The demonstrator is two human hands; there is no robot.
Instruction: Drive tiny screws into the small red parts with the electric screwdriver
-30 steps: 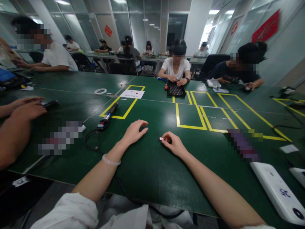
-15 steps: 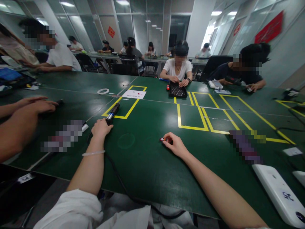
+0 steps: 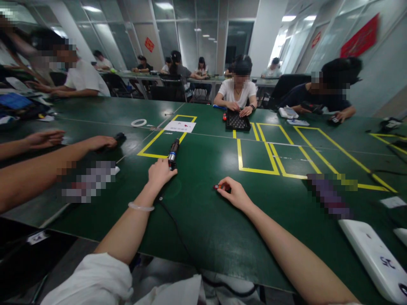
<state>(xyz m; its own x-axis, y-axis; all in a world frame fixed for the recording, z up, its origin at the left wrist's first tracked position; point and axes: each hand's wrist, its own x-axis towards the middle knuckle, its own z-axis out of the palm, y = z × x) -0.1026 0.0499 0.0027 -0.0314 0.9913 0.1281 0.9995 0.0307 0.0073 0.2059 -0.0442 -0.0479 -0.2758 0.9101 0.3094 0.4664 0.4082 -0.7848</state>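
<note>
My left hand [image 3: 160, 173] is closed around a corded electric screwdriver [image 3: 174, 151], a black cylinder with a blue and silver band. Its dark nose points away from me, over the yellow tape outline, and a black cable [image 3: 176, 226] trails back from the hand toward the table edge. To the right, my right hand [image 3: 233, 192] rests low on the green table, pinching a small red and orange piece [image 3: 217, 187] between thumb and fingers. Most of that piece is covered by the fingers, so its kind does not show.
A white paper [image 3: 179, 126] and a tape ring [image 3: 139, 123] lie ahead. Across the table a person works over a black tray [image 3: 238, 122]. A co-worker's hand [image 3: 106, 143] reaches in from the left. A white power bank [image 3: 375, 258] is at the right.
My left hand has moved right with the screwdriver, which now points more straight ahead. My right hand stays put. The co-worker's hand on the left has reached further in.
</note>
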